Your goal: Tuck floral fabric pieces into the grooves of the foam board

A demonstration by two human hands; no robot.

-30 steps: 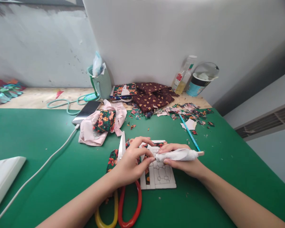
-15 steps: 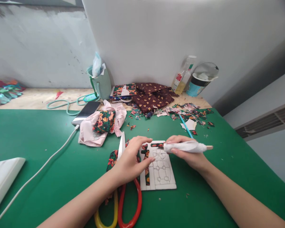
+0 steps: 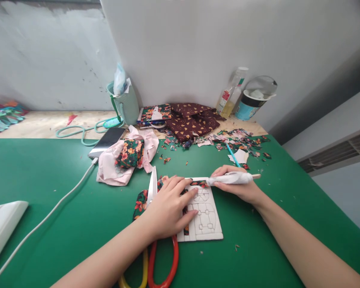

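Note:
A white board (image 3: 208, 224) scored with line patterns lies on the green table, with floral cloth pieces set into its left and top parts. My left hand (image 3: 168, 210) lies flat on the board's left side, fingers spread. My right hand (image 3: 240, 187) is closed round a stick tool wrapped in white tissue (image 3: 231, 179); the tool's tip touches the floral strip at the board's top edge. Large scissors (image 3: 156, 240) with red and yellow handles lie under my left hand, blades pointing away from me.
Behind the board lie a pink cloth with a floral piece (image 3: 124, 158), a phone on a white cable (image 3: 106, 141), a teal bag (image 3: 126, 102), brown fabric (image 3: 192, 122), fabric scraps (image 3: 240, 140), a blue pencil (image 3: 233, 156), a bottle (image 3: 231, 92) and a cup (image 3: 253, 102). A white object (image 3: 1, 224) sits at the left edge.
My right hand has moved the wrapped tool from the board's middle up to its top edge. My left hand has slid down and flattened on the board's left side.

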